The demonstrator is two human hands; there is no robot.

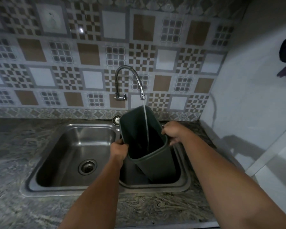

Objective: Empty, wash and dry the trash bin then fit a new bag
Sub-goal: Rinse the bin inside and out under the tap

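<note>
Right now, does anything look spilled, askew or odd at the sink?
Nothing spilled. The bin sits tilted in the right basin, held by both hands, so the faucet stream lands inside. A loose strainer lies behind it.

A home kitchen: a shiny double sink (45, 164) is sitting in a stone counter (15, 204), under a tap (130, 83) and patterned wall tiles (89, 53).

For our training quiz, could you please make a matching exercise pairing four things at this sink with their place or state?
Things:
1. bin
2. tap
3. left basin
4. strainer

States:
A. lying on the counter behind the sink
B. running water
C. holding no items, drain showing
D. tilted in the right basin, held at the rim by both hands

Pairs: 1-D, 2-B, 3-C, 4-A
</note>
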